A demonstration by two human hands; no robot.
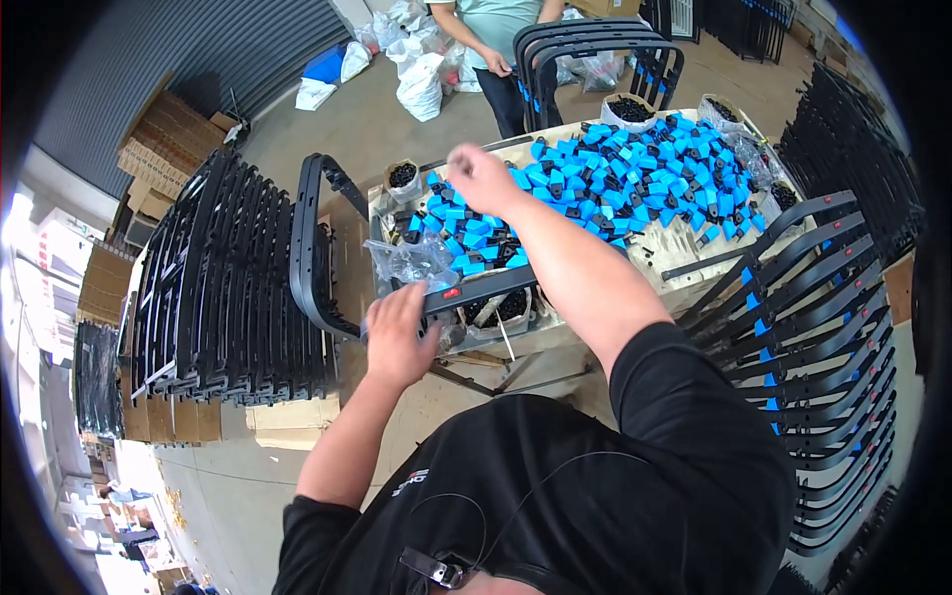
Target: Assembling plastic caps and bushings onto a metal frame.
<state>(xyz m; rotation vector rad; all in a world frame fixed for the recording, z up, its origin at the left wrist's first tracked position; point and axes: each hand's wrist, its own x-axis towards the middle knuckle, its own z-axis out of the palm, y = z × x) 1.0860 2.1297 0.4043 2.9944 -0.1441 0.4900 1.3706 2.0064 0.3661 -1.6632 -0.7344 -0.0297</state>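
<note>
My left hand [397, 335] grips the near end of a black curved metal frame [309, 238] that rests on the table's front edge, beside a crumpled clear plastic bag [412, 260]. My right hand [483, 178] reaches out over the table [684, 256], fingers curled, above a heap of blue and black plastic clips [615, 183]. Whether it holds a clip I cannot tell. A small bag of black parts [403, 177] stands just left of that hand.
A stack of black frames [213, 288] lies on cardboard at my left, another with blue clips [813, 327] at my right. Across the table a person [496, 40] stands by upright frames [585, 59]. White bags [421, 84] lie on the floor.
</note>
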